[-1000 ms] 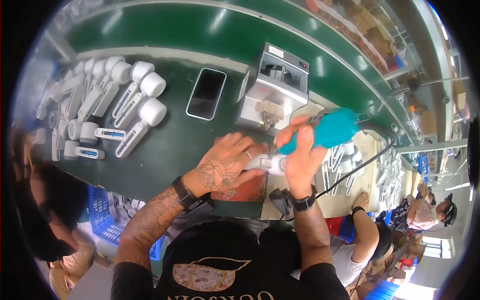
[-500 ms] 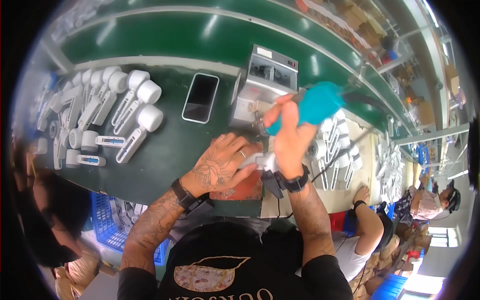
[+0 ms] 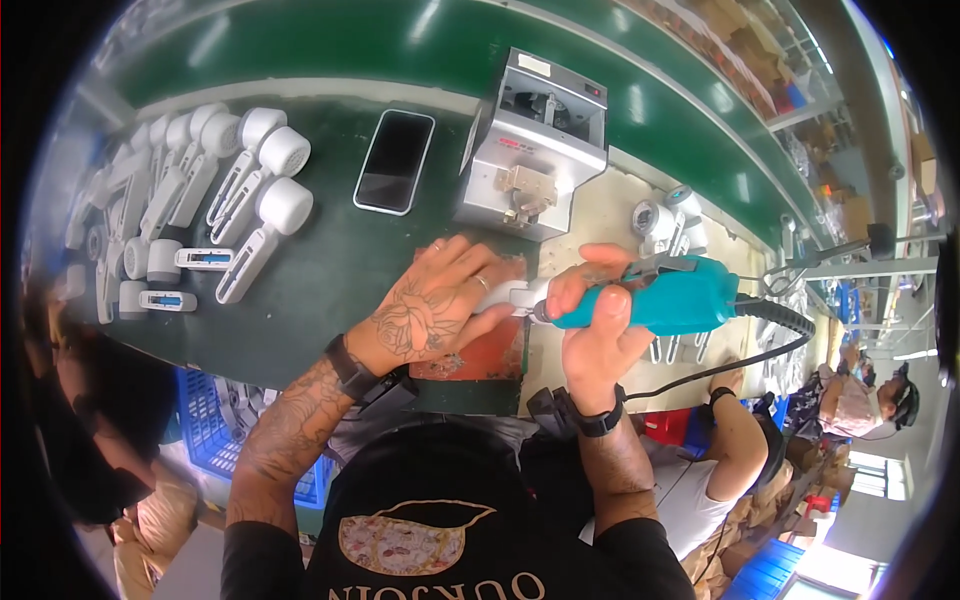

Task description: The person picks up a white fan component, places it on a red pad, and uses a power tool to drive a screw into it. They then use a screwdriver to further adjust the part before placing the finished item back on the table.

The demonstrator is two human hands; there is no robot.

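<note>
My left hand lies over a small white plastic part and holds it down on a worn red pad; most of the part is hidden under the fingers. My right hand is wrapped round a teal electric screwdriver, which lies nearly level. Its nose points left and meets the right end of the white part. A black coiled cord trails from the tool's back end. Beyond both hands stands a grey metal screw feeder.
Several white handheld fans with open handles lie at the left, and more fans at the right. A phone rests on the green bench. A blue crate stands below the bench. Another person's arm is at the right.
My right hand has brought the screwdriver from beside the screw feeder down and toward me, and its nose now meets the white part. The left hand keeps its hold on the part.
</note>
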